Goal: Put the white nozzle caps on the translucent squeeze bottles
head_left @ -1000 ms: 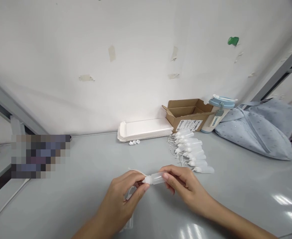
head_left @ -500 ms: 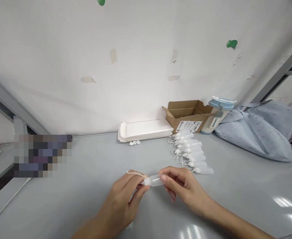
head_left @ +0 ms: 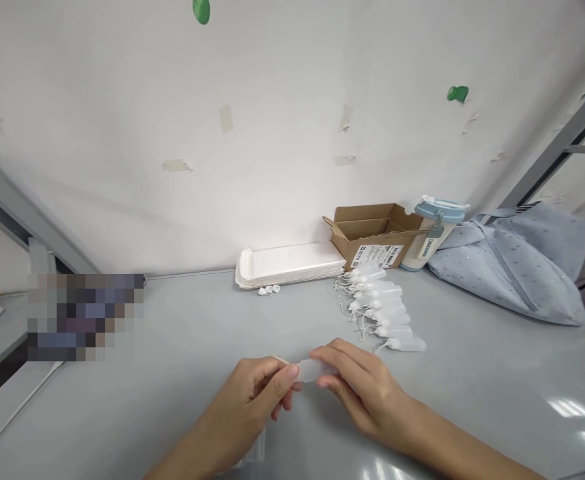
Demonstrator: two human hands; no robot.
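Between my hands lies a small translucent squeeze bottle (head_left: 310, 370), held sideways over the grey table. My left hand (head_left: 257, 395) pinches its cap end between thumb and fingers, mostly covering the cap. A bit of the pale thin tube shows above the left index finger. My right hand (head_left: 372, 387) grips the bottle's other end, with the thumb below and the fingers above. Just beyond the right hand, several similar bottles (head_left: 390, 312) with thin curved tubes lie in a row.
Several small white caps (head_left: 268, 291) lie before a stack of white trays (head_left: 292, 260). Behind the bottles stand an open cardboard box (head_left: 377, 233), a blue-lidded cup (head_left: 430, 233) and a pale blue fabric bag (head_left: 512, 267). Clear plastic pieces (head_left: 256, 451) show partly under my left wrist.
My left hand has rolled over, so its thumb now lies on top of the cap end. My right hand's fingers have shifted around the bottle. The bottle stays between both hands.
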